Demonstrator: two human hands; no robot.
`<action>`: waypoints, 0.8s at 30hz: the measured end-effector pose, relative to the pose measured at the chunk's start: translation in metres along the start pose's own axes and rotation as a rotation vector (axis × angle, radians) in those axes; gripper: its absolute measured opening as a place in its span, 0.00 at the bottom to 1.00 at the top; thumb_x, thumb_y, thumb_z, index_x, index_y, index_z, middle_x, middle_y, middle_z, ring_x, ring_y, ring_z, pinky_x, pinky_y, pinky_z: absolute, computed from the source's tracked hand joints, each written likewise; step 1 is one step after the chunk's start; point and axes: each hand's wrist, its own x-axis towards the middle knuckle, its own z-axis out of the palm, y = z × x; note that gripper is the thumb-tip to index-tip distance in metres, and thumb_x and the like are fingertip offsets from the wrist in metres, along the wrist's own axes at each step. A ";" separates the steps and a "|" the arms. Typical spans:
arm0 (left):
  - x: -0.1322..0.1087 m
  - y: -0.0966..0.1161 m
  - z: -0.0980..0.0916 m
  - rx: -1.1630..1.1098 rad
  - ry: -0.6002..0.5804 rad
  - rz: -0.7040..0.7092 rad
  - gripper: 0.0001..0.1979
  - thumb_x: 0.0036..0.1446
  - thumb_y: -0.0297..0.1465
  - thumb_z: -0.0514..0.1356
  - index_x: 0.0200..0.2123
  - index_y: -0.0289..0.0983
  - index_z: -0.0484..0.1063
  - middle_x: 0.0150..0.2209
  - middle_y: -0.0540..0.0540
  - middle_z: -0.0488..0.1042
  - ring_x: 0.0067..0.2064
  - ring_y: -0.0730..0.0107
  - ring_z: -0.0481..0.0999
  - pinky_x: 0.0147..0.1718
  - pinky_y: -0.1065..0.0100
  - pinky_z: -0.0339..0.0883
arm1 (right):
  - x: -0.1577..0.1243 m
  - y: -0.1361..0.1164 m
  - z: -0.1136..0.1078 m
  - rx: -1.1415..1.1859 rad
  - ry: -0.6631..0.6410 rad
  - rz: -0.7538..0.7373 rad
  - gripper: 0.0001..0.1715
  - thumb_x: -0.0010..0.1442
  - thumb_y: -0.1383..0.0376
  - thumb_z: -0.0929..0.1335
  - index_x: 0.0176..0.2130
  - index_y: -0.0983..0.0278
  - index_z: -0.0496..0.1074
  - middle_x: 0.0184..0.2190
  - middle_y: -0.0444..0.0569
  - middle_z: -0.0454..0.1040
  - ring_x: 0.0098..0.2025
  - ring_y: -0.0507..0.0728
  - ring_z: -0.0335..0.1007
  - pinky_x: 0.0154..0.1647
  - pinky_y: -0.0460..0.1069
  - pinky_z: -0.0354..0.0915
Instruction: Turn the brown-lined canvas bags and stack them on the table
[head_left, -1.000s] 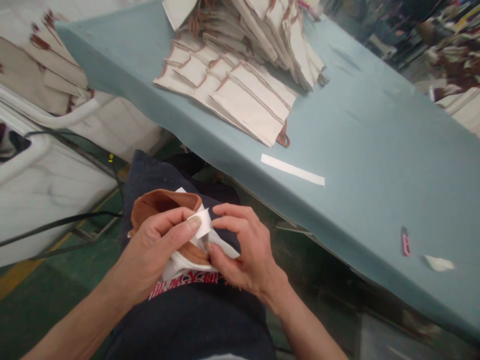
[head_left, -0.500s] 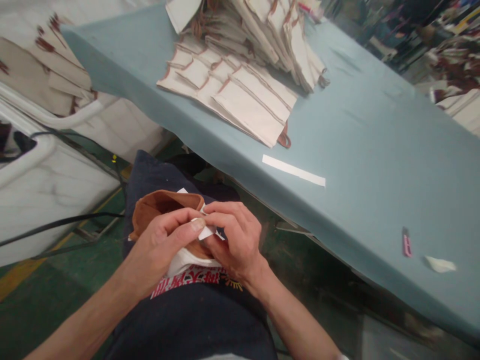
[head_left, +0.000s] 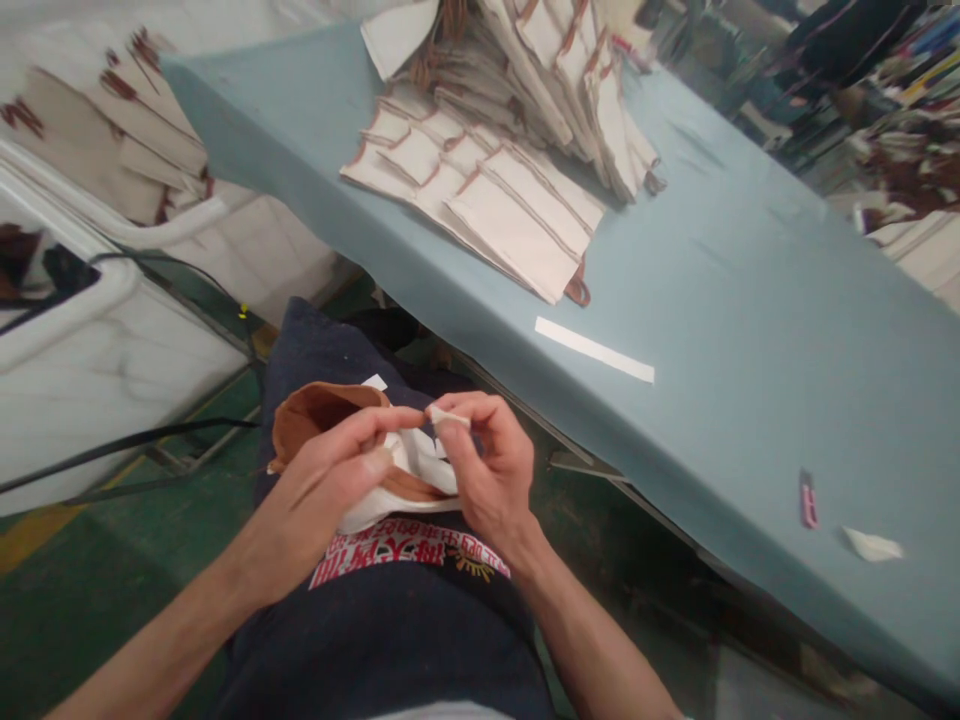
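Observation:
My left hand point(head_left: 330, 480) and my right hand point(head_left: 487, 470) meet over my lap, both closed. Between them lies a small bag point(head_left: 322, 420) with a brown opening and white cloth body. My right thumb and forefinger pinch a small white label point(head_left: 448, 417) raised just above the bag. My left fingers grip the bag's white cloth, and the thumb presses on a white strip point(head_left: 420, 460) of it.
A table under a blue-grey cloth point(head_left: 750, 300) runs from upper left to lower right. On it lie stacked cream bags point(head_left: 517, 200), a white strip point(head_left: 594, 350), a small pink tool point(head_left: 808, 498) and a white scrap point(head_left: 871, 545). White bins point(head_left: 112, 340) stand left.
My right hand has moved in from the bag's right side, pinched the white label and lifted it a little. The view shifted slightly.

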 end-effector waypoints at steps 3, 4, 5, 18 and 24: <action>-0.008 0.008 0.001 0.064 0.059 -0.005 0.28 0.66 0.43 0.67 0.66 0.44 0.80 0.61 0.43 0.86 0.56 0.48 0.86 0.54 0.62 0.79 | 0.003 -0.006 -0.007 0.138 -0.004 0.313 0.22 0.70 0.45 0.76 0.39 0.59 0.76 0.31 0.46 0.83 0.31 0.55 0.77 0.36 0.50 0.73; -0.010 0.010 0.001 0.045 0.081 -0.024 0.30 0.66 0.44 0.68 0.68 0.44 0.79 0.63 0.42 0.85 0.58 0.48 0.85 0.55 0.62 0.79 | 0.005 -0.008 -0.009 0.169 -0.026 0.374 0.26 0.68 0.41 0.77 0.38 0.59 0.75 0.27 0.43 0.80 0.28 0.54 0.73 0.33 0.49 0.71; -0.011 0.011 0.001 0.000 0.096 -0.051 0.33 0.66 0.46 0.69 0.71 0.44 0.76 0.63 0.41 0.85 0.59 0.48 0.85 0.56 0.62 0.79 | 0.006 -0.010 -0.012 0.192 -0.052 0.421 0.29 0.65 0.38 0.77 0.37 0.59 0.74 0.24 0.41 0.77 0.25 0.52 0.69 0.30 0.48 0.68; 0.006 0.004 -0.010 -0.127 0.015 -0.220 0.23 0.50 0.50 0.78 0.29 0.38 0.77 0.24 0.52 0.74 0.24 0.73 0.67 0.23 0.74 0.59 | -0.003 -0.027 -0.010 0.207 -0.481 0.649 0.28 0.65 0.41 0.79 0.37 0.62 0.78 0.25 0.39 0.70 0.26 0.49 0.57 0.25 0.44 0.53; 0.012 0.017 -0.016 -0.113 -0.062 -0.181 0.23 0.54 0.52 0.74 0.26 0.38 0.77 0.22 0.52 0.69 0.23 0.73 0.62 0.22 0.73 0.54 | 0.001 -0.031 -0.015 0.051 -0.450 0.577 0.22 0.70 0.45 0.75 0.38 0.60 0.75 0.24 0.38 0.69 0.25 0.50 0.58 0.25 0.45 0.52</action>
